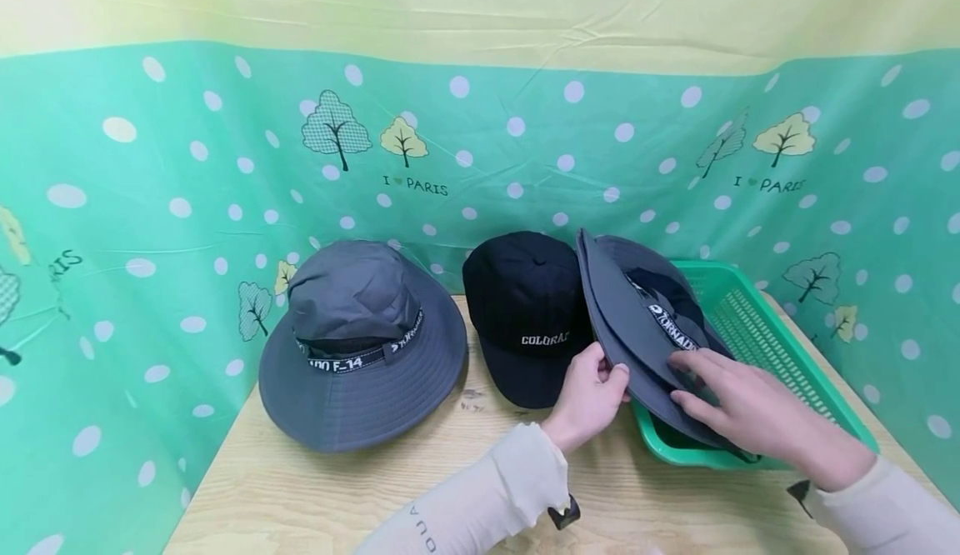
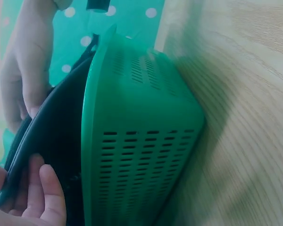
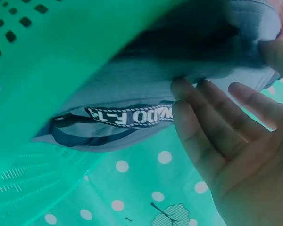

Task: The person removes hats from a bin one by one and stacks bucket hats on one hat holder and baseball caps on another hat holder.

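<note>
My left hand (image 1: pixel 588 397) pinches the lower left brim edge of a tilted grey bucket hat (image 1: pixel 626 330), thumb on one side and fingers on the other. Two brim layers lie one against the other there. My right hand (image 1: pixel 757 409) touches the hat's brim and lettered-band side, its fingers (image 3: pixel 203 122) fairly straight and spread. The hat leans in the front left part of a green plastic basket (image 1: pixel 780 347). Just left of it a black cap (image 1: pixel 525 313) with white lettering sits on the table.
Farther left, another grey bucket hat (image 1: pixel 360 347) with a lettered band stands crown up on the wooden table (image 1: pixel 255 505). A green and yellow patterned cloth (image 1: pixel 517 147) hangs behind and at both sides.
</note>
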Demonstrator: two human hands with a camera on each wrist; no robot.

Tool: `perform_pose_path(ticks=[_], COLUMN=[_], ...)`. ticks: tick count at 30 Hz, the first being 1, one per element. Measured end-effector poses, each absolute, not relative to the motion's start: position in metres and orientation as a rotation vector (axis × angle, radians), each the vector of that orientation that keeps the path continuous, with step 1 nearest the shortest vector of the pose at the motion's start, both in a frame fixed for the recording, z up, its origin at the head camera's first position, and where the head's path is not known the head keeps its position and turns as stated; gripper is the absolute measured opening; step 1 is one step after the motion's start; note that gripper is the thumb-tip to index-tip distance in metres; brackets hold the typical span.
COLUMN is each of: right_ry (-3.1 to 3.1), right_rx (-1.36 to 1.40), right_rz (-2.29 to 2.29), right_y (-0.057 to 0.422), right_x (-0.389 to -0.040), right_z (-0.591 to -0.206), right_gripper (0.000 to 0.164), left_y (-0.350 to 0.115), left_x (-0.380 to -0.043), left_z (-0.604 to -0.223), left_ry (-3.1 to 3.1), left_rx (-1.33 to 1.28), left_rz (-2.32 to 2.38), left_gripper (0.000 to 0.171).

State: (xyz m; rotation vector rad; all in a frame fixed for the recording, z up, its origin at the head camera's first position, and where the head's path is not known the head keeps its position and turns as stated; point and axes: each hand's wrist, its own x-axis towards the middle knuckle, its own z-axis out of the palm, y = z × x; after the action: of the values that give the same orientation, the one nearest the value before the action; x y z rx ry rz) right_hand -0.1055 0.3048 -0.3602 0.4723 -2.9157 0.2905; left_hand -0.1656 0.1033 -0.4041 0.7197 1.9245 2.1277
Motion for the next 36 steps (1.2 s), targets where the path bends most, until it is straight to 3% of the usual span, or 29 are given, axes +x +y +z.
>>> perform_pose_path(ticks=[8,15,20,28,36], right_ry=[-2.866,-2.677,-2.565,-2.554,-2.522], right_rx=[0.459,0.426,0.374,0.116,-0.132], right_rz=[0.179,0.107,0.093,0.183,0.477], right_y=[0.297,0.306,0.325,0.372,0.41], right_x=[-0.109,-0.108,-0.107,-0.099,-0.096], right_z=[-0.356,-0.352,-0.337,-0.302,-0.296], right_gripper=[0.032,0.018,0.02,0.018,0.022], left_y=[0.111,0.116,0.116,0.105,0.089], left_x=[-0.159,-0.152,-0.152,-0.166,-0.181], left_z=[-0.408,-0.402,-0.398,-0.391,-0.389], left_ry=[2.233,2.077,2.018,2.16,2.508], left_rx=[0.745,0.673,0.622,0.732,0.969], left_rz=[1.903,1.857,1.884,1.798,1.725], left_gripper=[0.01,0.007,0.005,0.017,0.03])
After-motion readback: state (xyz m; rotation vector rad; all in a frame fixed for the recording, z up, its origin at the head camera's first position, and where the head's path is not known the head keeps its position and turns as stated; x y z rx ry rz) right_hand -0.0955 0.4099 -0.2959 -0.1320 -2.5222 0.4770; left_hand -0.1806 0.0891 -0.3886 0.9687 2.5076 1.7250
